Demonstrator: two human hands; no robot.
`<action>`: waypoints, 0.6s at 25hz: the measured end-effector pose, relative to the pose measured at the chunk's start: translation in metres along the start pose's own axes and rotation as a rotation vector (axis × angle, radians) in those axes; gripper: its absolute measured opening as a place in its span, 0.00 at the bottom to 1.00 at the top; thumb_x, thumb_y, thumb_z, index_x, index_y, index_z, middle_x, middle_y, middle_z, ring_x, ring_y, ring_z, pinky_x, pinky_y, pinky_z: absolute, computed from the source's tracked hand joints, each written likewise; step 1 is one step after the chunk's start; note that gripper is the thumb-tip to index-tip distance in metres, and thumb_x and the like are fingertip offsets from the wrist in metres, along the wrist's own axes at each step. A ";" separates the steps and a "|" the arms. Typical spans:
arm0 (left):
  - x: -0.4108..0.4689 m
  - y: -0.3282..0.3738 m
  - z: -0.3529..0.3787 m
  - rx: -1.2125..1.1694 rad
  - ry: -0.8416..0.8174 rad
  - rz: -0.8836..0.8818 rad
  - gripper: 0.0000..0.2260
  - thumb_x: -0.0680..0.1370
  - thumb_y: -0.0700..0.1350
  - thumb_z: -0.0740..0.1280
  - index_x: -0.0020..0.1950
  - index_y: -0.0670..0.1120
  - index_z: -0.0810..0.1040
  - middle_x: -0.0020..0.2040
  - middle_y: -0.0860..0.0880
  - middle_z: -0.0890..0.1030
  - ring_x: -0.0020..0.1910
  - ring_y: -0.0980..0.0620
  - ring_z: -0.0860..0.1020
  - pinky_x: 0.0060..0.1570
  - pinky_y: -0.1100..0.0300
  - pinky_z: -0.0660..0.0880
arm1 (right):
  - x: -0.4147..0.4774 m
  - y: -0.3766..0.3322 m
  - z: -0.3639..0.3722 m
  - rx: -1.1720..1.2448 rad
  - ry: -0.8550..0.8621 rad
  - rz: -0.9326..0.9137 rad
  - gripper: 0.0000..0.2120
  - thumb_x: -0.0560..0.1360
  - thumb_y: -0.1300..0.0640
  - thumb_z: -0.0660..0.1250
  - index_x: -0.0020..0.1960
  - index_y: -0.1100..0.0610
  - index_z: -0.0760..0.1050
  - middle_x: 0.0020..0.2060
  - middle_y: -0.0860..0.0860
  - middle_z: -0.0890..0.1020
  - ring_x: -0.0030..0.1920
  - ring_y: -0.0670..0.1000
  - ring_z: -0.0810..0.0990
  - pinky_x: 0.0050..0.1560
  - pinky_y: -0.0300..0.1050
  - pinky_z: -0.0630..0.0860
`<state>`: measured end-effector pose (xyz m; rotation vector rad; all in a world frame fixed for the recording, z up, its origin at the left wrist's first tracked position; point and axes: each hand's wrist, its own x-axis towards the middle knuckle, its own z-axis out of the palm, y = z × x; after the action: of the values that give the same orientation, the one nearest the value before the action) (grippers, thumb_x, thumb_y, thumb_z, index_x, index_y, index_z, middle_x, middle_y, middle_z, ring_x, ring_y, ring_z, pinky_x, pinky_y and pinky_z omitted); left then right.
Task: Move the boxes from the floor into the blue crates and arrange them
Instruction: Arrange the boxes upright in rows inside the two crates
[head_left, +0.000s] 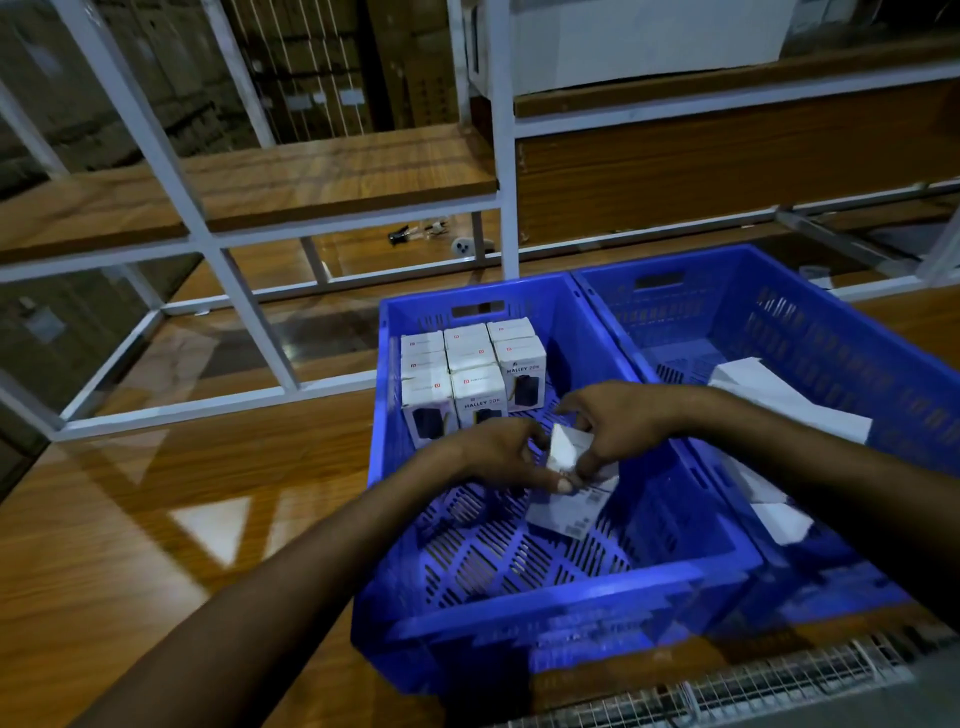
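Note:
Two blue crates stand side by side on the wooden floor. The left crate (519, 618) holds several small white boxes (470, 371) standing upright in rows at its far left corner. Over the middle of this crate, my left hand (501, 454) and my right hand (618, 423) together hold one small white box (563, 449), tilted, fingers curled round it. Another white box (569, 506) lies flat on the crate floor just below my hands. The right crate (810, 332) contains a few white boxes (769, 395) lying flat.
A white metal shelf frame (249, 312) with wooden boards stands behind and left of the crates. Small dark and white items (441, 239) lie on the low shelf behind. A wire mesh panel (727, 691) lies along the near edge. Open wooden floor (182, 519) stretches to the left.

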<state>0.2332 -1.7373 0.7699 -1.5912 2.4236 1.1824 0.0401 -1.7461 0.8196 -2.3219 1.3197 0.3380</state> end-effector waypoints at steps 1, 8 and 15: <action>-0.002 -0.003 -0.006 -0.023 0.032 -0.002 0.24 0.70 0.61 0.77 0.60 0.50 0.77 0.42 0.54 0.82 0.44 0.52 0.81 0.42 0.55 0.75 | 0.002 0.002 -0.004 0.049 0.019 -0.034 0.34 0.69 0.47 0.79 0.70 0.54 0.71 0.62 0.51 0.80 0.57 0.53 0.79 0.57 0.49 0.78; -0.011 -0.013 -0.036 -0.349 0.112 -0.014 0.18 0.76 0.48 0.75 0.60 0.40 0.77 0.43 0.41 0.85 0.38 0.47 0.83 0.33 0.61 0.78 | 0.020 0.017 -0.020 0.224 0.125 -0.116 0.25 0.65 0.52 0.83 0.57 0.53 0.78 0.51 0.50 0.84 0.51 0.51 0.83 0.54 0.53 0.81; -0.008 -0.031 -0.029 -0.190 0.102 0.029 0.15 0.71 0.54 0.80 0.51 0.50 0.81 0.49 0.51 0.83 0.49 0.51 0.80 0.51 0.53 0.77 | 0.014 0.029 -0.039 0.466 0.105 -0.096 0.24 0.67 0.69 0.78 0.59 0.58 0.78 0.53 0.52 0.84 0.51 0.47 0.84 0.50 0.42 0.81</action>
<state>0.2727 -1.7541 0.7754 -1.7112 2.4684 1.4089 0.0220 -1.7885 0.8398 -2.0159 1.1778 -0.1165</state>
